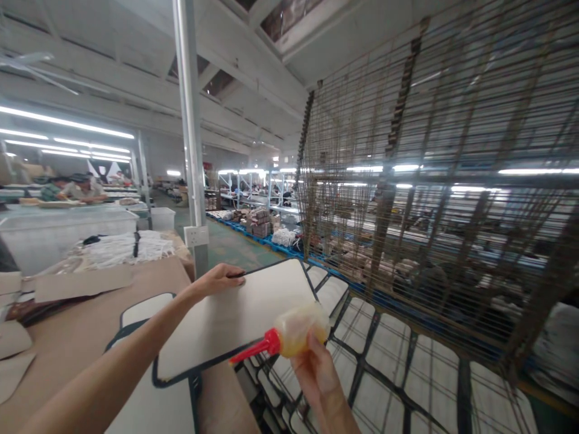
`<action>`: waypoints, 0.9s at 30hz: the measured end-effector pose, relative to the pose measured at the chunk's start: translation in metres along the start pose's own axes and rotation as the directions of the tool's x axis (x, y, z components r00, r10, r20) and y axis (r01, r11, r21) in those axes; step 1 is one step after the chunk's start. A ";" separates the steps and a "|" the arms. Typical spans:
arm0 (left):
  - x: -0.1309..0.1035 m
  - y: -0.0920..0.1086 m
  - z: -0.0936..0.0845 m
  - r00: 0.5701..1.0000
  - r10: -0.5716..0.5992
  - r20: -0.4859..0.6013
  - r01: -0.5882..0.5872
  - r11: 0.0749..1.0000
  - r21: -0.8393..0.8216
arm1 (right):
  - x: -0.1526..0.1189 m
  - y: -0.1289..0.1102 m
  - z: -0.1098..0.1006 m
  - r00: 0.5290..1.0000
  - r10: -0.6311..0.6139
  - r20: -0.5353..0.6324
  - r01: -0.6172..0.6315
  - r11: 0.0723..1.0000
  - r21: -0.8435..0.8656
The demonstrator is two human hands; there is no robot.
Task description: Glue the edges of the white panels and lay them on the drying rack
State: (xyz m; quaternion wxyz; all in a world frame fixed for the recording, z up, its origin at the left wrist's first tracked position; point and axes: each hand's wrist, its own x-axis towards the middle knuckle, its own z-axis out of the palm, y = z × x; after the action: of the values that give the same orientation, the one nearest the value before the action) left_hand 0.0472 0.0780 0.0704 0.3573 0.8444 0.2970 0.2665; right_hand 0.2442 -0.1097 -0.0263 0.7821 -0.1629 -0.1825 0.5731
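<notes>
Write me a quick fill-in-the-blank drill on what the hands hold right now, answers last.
1. The right hand holds a bottle whose nozzle is coloured ____.
2. Of left and right in the picture, the nozzle points ____.
3. The left hand holds a panel whose corners are ____, not sharp.

Missing words: red; left; rounded.

A metal pole [187, 120] stands upright, and a socket [196, 235] is fixed on it. To the left of the pole there are a white bin [67, 238] and a pile of white strips [154, 248]. Lamps [66, 122] shine above the bin.
</notes>
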 end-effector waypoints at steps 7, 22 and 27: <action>-0.014 -0.009 -0.023 0.985 -0.122 0.122 0.135 0.986 -0.103 | -0.002 -0.068 0.000 0.933 -0.348 -0.097 0.320 0.920 -0.225; -0.039 0.044 -0.029 0.893 -0.161 0.421 0.291 0.919 -0.267 | 0.028 -0.134 0.007 0.875 -0.458 0.158 0.474 0.742 -0.475; -0.042 0.050 -0.030 0.895 -0.150 0.420 0.289 0.913 -0.289 | 0.021 -0.136 0.011 0.897 -0.416 0.152 0.435 0.762 -0.479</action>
State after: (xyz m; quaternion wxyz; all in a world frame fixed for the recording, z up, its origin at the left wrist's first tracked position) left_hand 0.0141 0.0338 0.1161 0.5791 0.7651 0.2637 0.0985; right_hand 0.3586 -0.1287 0.0483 0.8184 -0.3041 -0.3711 0.3161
